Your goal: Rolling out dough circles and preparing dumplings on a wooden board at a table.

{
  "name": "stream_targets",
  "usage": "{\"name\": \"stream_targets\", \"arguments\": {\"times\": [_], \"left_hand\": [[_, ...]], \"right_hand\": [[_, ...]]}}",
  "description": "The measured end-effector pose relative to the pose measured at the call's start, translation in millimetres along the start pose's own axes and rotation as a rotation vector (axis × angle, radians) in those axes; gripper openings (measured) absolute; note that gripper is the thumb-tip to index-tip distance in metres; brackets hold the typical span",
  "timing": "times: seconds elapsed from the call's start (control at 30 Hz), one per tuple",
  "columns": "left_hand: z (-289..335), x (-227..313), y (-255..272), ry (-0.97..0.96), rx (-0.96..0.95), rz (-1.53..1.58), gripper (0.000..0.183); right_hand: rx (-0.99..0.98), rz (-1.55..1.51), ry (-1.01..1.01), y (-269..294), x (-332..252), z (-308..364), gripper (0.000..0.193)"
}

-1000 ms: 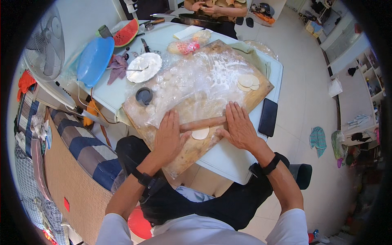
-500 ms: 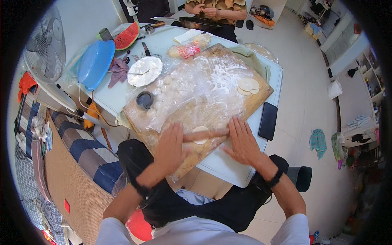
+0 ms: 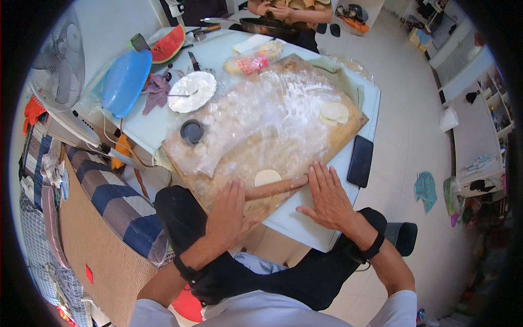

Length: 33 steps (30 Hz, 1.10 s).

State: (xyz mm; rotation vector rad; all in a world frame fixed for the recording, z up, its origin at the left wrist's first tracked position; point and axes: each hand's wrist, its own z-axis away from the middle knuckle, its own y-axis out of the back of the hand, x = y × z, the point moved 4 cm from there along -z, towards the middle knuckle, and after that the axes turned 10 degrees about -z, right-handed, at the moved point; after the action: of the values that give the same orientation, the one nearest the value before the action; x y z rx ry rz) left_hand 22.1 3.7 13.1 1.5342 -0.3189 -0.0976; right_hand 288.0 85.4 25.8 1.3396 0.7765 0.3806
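A wooden rolling pin [image 3: 277, 187] lies across the near part of the floury board [image 3: 212, 192]. My left hand [image 3: 226, 210] rests flat on its left end, fingers stretched out. On the right end lies my right hand [image 3: 329, 199], its fingers straight and its thumb spread. Just beyond the pin sits a thin round dough wrapper [image 3: 267, 177], its near edge by the pin. Several rolled wrappers [image 3: 333, 113] overlap at the board's right side. Clear plastic sheeting [image 3: 239, 122] covers pale lumps on the left of the board.
A dark small bowl [image 3: 192, 132] stands on the plastic. Behind are a white plate of flour [image 3: 192, 91], a blue basin [image 3: 127, 84], watermelon [image 3: 168, 44] and a knife [image 3: 194, 61]. A black phone [image 3: 360, 162] lies at the table's right edge. Another person [image 3: 294, 13] sits opposite.
Both hands have drawn the rolling pin toward me. It lay across the wrapper before; now most of the wrapper shows beyond it.
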Motion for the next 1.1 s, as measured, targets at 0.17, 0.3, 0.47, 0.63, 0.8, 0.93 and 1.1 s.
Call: {"name": "stream_targets", "arguments": {"times": [0.17,0.3,0.47,0.63,0.8,0.93,1.1], "left_hand": [[-53,-32,-1,0.063,0.112,-0.027,0.096],[-21,-18,-4,0.0,0.022,-0.063,0.098],[-2,-7,-2,0.004,-0.014,-0.027,0.094],[-55,-31,-1,0.069,0.15,0.044,0.091],[-4,-13,-6,-0.03,0.039,-0.042,0.09],[-47,-23,1,0.039,0.134,-0.086,0.085],[-39,-24,-3,-0.022,0.243,-0.041,0.061]], "right_hand": [[0.153,0.031,-0.02,0,29,-48,0.101],[0.074,-0.062,-0.037,-2,13,-24,0.099],[0.021,-0.011,-0.001,6,-2,-9,0.098],[0.224,0.047,0.009,-3,27,-52,0.096],[-0.012,-0.055,-0.019,-3,-4,-3,0.097],[0.111,-0.044,-0.032,3,18,-40,0.093],[0.047,-0.077,-0.112,-5,15,-38,0.092]]}}
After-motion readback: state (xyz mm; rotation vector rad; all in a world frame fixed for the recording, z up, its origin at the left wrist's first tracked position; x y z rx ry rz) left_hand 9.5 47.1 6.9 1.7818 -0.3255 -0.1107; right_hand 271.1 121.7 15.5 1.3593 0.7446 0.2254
